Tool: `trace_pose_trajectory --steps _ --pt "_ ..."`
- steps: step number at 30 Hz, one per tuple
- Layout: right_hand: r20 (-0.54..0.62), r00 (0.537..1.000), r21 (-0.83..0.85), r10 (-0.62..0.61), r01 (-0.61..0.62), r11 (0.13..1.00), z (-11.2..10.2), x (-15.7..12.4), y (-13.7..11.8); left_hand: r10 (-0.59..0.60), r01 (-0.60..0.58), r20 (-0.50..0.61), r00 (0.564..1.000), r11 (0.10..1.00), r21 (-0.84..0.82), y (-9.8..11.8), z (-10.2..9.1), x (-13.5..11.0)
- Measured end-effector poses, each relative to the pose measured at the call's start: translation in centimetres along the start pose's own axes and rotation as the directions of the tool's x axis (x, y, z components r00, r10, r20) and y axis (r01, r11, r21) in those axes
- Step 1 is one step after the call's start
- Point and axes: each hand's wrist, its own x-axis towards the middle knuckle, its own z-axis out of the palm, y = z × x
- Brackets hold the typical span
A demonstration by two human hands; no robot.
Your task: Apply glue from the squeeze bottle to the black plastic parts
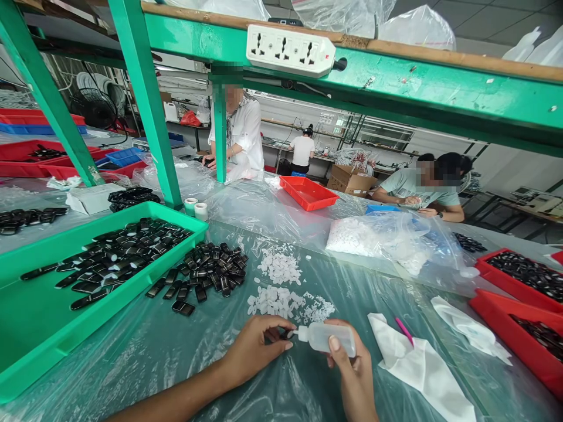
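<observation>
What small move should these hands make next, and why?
Probably a gentle squeeze of the white bottle by the right hand: its nozzle points at, and sits very near, the small dark piece pinched in the left hand.

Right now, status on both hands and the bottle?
Left hand pinching small dark piece. Right hand gripping squeeze bottle, nozzle at or nearly at the piece. White pieces piled just beyond, not visibly blocking.
</observation>
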Motion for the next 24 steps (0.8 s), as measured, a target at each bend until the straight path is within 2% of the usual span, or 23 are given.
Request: trace_pose_trajectory --steps 6,17,24 --pt "-0.035 0.999 -0.036 -0.042 0.041 0.999 0.21 -0.22 -0.5 -0.002 0.002 -0.014 1.0 1.0 0.025 -0.01 -0.01 0.02" --pt "0.036 0.973 -0.216 -0.227 0.229 0.949 0.04 -0.76 0.12 0.037 -0.034 -0.021 0.999 0.991 0.129 0.14 -0.13 -0.24" --pt "0.064 0.973 -0.273 -0.22 0.23 0.934 -0.01 -0.94 0.02 0.033 -0.031 -0.012 0.999 0.988 0.148 0.13 -0.18 -0.1"
